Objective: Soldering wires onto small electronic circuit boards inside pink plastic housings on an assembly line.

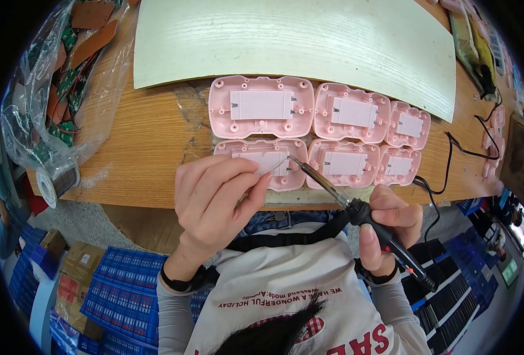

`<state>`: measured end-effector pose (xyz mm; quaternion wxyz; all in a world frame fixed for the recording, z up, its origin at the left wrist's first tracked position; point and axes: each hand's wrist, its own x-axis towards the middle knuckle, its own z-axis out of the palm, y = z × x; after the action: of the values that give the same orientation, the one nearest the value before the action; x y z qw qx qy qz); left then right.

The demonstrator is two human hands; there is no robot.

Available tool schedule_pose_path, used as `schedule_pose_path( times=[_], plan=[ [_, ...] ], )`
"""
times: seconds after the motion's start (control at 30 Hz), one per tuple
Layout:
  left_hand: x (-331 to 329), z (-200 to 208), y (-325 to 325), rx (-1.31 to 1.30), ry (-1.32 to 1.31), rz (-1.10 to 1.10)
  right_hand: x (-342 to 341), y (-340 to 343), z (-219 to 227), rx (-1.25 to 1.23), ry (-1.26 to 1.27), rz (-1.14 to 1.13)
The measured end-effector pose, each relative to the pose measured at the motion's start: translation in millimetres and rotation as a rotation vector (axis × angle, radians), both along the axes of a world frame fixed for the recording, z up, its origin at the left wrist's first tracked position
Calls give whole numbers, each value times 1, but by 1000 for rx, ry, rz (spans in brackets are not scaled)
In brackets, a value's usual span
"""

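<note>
My right hand (pixel 389 219) grips a soldering iron (pixel 377 228) by its black handle. The iron's tip points up and left, at a small metal contact on the right side of the front-left pink plastic shell (pixel 297 183). Between the pinched thumb and forefinger of my left hand (pixel 220 189), a thin strand of solder wire (pixel 278 166) runs out to the same spot as the tip. Several more pink shells (pixel 262 127) sit in two rows, open side up, each with a pale raised panel and metal contacts at its ends. My left hand covers part of the front-left shell.
A pale board (pixel 291 41) lies behind the shells. At far left is a clear plastic bag (pixel 105 77) of circuit boards and wires, with a solder spool (pixel 49 189) at the table edge. A black cable (pixel 448 160) snakes along the right. Blue trays (pixel 123 290) are stacked below.
</note>
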<state>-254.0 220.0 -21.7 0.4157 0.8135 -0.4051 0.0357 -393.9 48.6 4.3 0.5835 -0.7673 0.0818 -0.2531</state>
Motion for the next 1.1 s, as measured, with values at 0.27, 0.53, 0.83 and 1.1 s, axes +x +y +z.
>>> schedule_pose_path(
  times=[0.27, 0.53, 0.83, 1.1],
  plan=[
    [0, 4, 9, -65, 59, 20, -3, -4, 6, -19, 5, 10],
    [-8, 6, 13, -11, 64, -40, -3, -2, 9, -100, 21, 36],
    [-9, 5, 8, 10, 63, -48, -1, 0, 8, -94, 5, 37],
    [-7, 2, 7, 1, 28, -47, 0, 1, 7, -79, 10, 23]
  ],
)
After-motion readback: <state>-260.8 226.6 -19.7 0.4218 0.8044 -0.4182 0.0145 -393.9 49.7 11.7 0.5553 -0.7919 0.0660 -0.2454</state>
